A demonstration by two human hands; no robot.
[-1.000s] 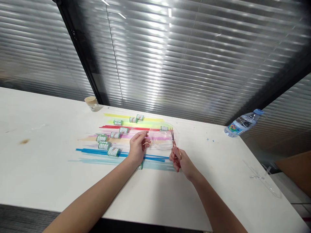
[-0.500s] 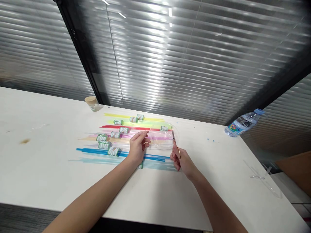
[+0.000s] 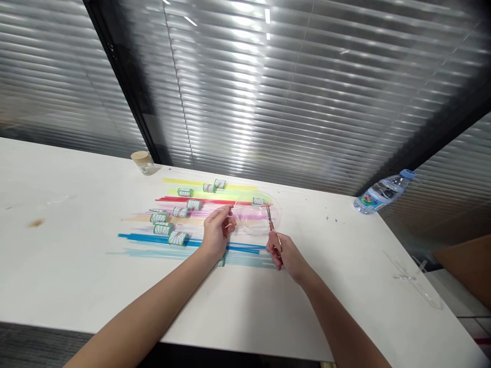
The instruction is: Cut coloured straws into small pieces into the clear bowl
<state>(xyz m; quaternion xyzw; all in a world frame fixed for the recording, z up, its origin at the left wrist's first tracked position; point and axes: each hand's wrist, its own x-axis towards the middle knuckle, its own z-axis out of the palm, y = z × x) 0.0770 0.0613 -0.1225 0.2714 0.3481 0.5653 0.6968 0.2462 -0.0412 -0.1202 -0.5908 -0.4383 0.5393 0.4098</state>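
My left hand (image 3: pixel 217 232) pinches a thin pale stick (image 3: pixel 245 206) between thumb and fingertips; its free length points right. Scissors with copper-coloured handles (image 3: pixel 272 227) are gripped in my right hand (image 3: pixel 286 254). Their blades stand slightly apart, tips upward, by the right end of the pale stick; I cannot tell whether they touch it. Below lies a round clear plastic dish (image 3: pixel 256 232). Bundles of thin coloured sticks spread beneath and left of my hands, including blue sticks (image 3: pixel 141 239), red sticks (image 3: pixel 180 199) and yellow sticks (image 3: pixel 178 181).
Several small green-and-white patterned rolls (image 3: pixel 178 238) rest on the sticks. A lidded cup (image 3: pixel 143 164) stands at the table's back left. On the right are a tilted-looking water bottle (image 3: pixel 383 192), tiny blue scraps (image 3: pixel 327 218) and a clear plastic strip (image 3: pixel 408 278). Window blinds (image 3: pixel 245 102) rise behind the table.
The scissors have shifted a little left toward the stick's end, and their blades have parted slightly. My left hand stays almost in place. The whole view has moved slightly.
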